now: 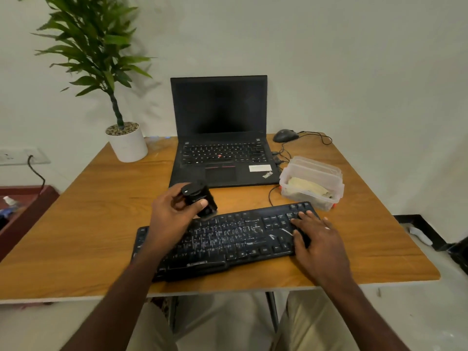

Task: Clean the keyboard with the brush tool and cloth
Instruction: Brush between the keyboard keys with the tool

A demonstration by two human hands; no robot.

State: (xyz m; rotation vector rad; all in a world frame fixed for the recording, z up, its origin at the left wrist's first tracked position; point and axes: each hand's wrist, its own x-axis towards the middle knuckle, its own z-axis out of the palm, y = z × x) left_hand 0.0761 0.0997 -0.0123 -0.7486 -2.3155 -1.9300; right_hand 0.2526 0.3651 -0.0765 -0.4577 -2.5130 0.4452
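The keyboard lies slightly askew near the front edge of the tabletop, its keys streaked with pale dust or residue. The left hand holds the brush, a black block-shaped tool, with fingers and thumb curled round its body, above the keyboard's upper left-centre rows; the bristle end appears to point down, near the keys, though contact cannot be confirmed. The right hand rests flat, fingers straight, on the number-pad end, bracing the board. The cloth sits in a clear box just behind the keyboard's right end, untouched. Judgement: brushing is at its start. Recommended practice: maintain the brace, sweep along the rows in one direction, work the bristles into the gaps, and drive debris toward one edge before the cloth is taken up.
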